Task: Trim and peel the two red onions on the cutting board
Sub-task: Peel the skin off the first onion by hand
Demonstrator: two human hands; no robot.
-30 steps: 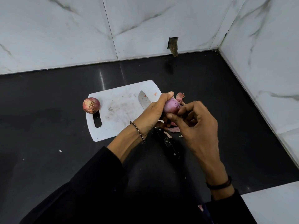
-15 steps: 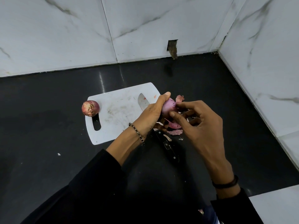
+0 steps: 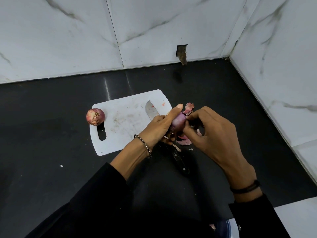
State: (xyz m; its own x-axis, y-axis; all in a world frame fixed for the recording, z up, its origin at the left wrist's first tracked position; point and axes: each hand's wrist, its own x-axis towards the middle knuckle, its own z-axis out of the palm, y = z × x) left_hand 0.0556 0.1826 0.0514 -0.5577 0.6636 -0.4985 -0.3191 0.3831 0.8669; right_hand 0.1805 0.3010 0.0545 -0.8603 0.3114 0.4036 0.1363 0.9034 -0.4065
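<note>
Right hand (image 3: 212,136) shifts up half-peeled onion (image 3: 178,123), now pinching skin at top; left hand (image 3: 159,127) grips it, fingers curled. Nearly bare. Second onion (image 3: 95,116), well left of left hand at cutting board (image 3: 127,121) edge, untrimmed, unpeeled.

Onion (image 3: 178,123) between left hand (image 3: 159,127) and right hand (image 3: 211,134)

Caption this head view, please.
Left hand holds a red onion, right hand peels it; second onion sits at the cutting board's edge.

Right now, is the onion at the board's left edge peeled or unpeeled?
Unpeeled: the onion wears dry reddish skin, and its root tuft is uncut.
</note>
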